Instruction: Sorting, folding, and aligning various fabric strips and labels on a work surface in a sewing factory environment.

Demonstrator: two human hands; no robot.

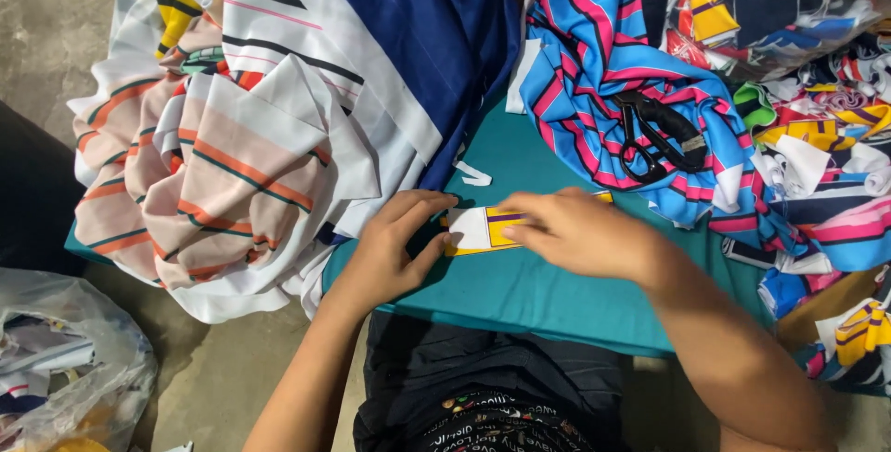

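A small fabric piece [484, 228], white with yellow edges and a purple stripe, lies flat on the teal table [520, 294]. My left hand [394, 248] pinches its left end with thumb and fingers. My right hand [575, 229] lies over its right end, fingers pressed down on it. Both hands hold the same piece between them.
Black scissors [654, 136] rest on a blue, pink and black striped cloth [603, 62]. A big heap of striped white, peach and navy fabric [269, 127] hangs over the table's left side. Colourful scraps [817, 136] crowd the right. A plastic bag [65, 368] sits on the floor at lower left.
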